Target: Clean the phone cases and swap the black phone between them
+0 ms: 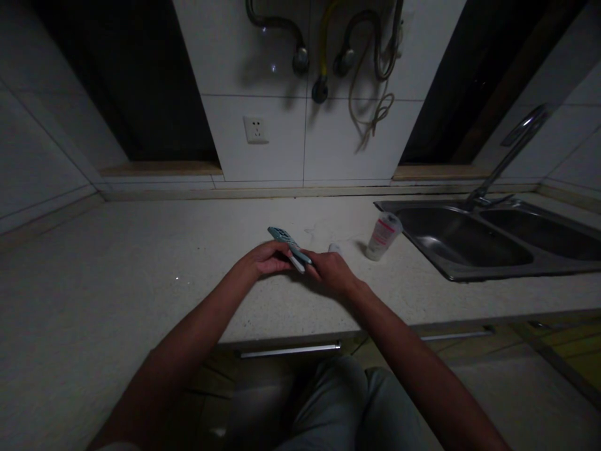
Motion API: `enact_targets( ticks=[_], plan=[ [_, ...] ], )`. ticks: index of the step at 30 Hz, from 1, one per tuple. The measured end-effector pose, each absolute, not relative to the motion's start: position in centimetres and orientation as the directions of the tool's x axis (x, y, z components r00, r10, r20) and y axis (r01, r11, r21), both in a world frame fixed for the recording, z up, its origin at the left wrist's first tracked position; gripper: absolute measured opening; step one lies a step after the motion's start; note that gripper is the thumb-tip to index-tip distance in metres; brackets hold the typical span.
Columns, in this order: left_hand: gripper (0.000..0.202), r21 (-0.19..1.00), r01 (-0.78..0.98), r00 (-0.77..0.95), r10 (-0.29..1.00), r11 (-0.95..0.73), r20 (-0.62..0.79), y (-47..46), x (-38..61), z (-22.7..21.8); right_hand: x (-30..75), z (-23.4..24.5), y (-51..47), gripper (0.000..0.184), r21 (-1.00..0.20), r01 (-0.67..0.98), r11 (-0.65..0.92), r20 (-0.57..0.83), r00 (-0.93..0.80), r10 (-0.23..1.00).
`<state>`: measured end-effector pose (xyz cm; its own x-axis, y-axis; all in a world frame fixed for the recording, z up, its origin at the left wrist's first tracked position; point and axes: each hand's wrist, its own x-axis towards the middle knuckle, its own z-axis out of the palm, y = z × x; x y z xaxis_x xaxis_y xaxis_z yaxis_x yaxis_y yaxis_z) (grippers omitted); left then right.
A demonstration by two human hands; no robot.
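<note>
My left hand (pixel 267 259) holds a slim light-blue object (pixel 287 242), shaped like a remote control or a handle, just above the pale countertop (pixel 141 263). Its far end tilts up and to the left. My right hand (pixel 331 269) meets it at the near end, fingers closed on that end, where a small white part shows. Both hands touch each other over the counter's middle. A small white thing (pixel 334 248) lies just behind my right hand.
A clear plastic cup with a red-and-white label (pixel 384 236) stands tilted beside the steel double sink (pixel 493 241), whose faucet (pixel 509 153) rises at the right. A wall socket (pixel 256 129) and hanging hoses (pixel 323 50) are on the tiled back wall. Drawer handles (pixel 291 351) run below the counter edge.
</note>
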<state>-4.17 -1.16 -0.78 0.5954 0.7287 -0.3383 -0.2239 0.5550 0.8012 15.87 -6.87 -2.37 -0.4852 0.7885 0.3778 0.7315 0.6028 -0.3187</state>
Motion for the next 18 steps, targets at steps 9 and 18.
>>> enact_targets(
  ticks=[9, 18],
  plan=[
    [0.037, 0.806, -0.167, 0.696, 0.647, 0.568, -0.312, -0.3, -4.7, -1.1, 15.4, -1.2, -7.7, 0.050, -0.169, 0.776, 0.608, 0.322, -0.540, 0.778],
    [0.064, 0.846, -0.101, 0.697, 0.644, 0.523, -0.315, -1.3, -5.4, -0.5, 17.7, -1.9, -6.5, 0.036, -0.586, 0.702, 0.404, 0.501, -0.078, 0.862]
  ],
)
